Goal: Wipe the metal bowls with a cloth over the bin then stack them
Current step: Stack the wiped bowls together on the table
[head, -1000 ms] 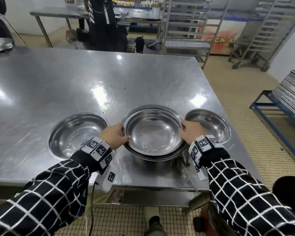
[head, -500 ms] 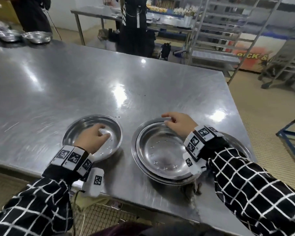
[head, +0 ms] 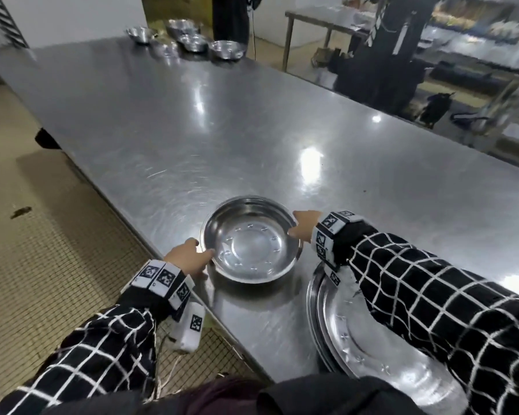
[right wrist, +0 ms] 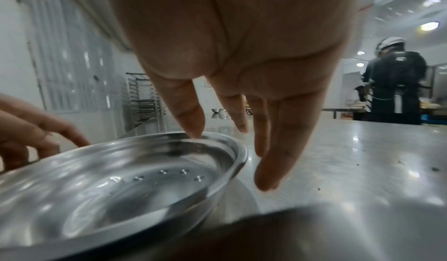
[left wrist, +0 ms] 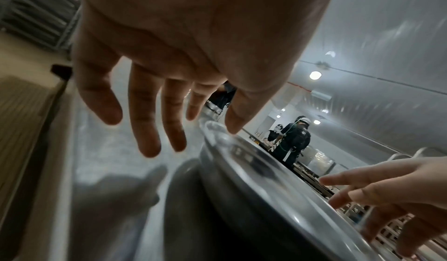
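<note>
A single metal bowl (head: pixel 250 239) stands near the front edge of the steel table (head: pixel 252 130), with both hands at its rim. My left hand (head: pixel 203 250) is at its left side. In the left wrist view the thumb tip touches the bowl (left wrist: pixel 254 179) rim and the fingers (left wrist: pixel 150 146) spread straight over the table. My right hand (head: pixel 297 227) is at the right side; its thumb tip rests on the bowl (right wrist: pixel 121 179) rim while the fingers (right wrist: pixel 266 179) hang straight outside the wall. A stack of bowls (head: pixel 342 339) lies under my right forearm. No cloth or bin is visible.
Several more metal bowls (head: pixel 189 37) sit at the table's far end. The table's left edge (head: pixel 108 187) drops to a tiled floor. People in dark clothes (head: pixel 384 49) stand behind the table, with racks and another table beyond.
Both hands left the stacked bowls. The left hand went to the single bowl on the left and the right hand followed to its other side. The head view swung left.
</note>
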